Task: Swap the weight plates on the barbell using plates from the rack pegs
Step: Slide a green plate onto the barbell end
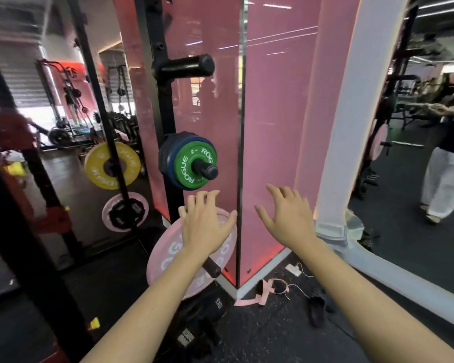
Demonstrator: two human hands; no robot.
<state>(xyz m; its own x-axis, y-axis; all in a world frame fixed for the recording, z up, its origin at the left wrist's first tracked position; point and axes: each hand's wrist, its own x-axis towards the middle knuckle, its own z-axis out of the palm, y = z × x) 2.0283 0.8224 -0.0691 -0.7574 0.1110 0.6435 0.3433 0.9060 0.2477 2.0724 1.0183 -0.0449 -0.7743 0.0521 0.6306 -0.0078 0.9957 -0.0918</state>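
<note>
A large pink weight plate (168, 258) hangs on the lowest peg (212, 269) of a black rack upright (165, 121). My left hand (206, 226) lies flat over the plate's upper part, fingers spread, not gripping. My right hand (288, 218) hovers open to the right of the plate, in front of the pink wall panel. Above, a small green plate (188, 163) sits in front of a blue plate (169, 153) on the middle peg. The top peg (186, 66) is bare. No barbell can be made out.
A yellow plate (100, 166) and a small pink plate (108, 213) hang on another upright to the left. Black plates (194, 334) lean below the pink one. Pink straps (262, 292) and cables lie on the floor. A person in white trousers (443, 179) stands at right by a white pillar (344, 127).
</note>
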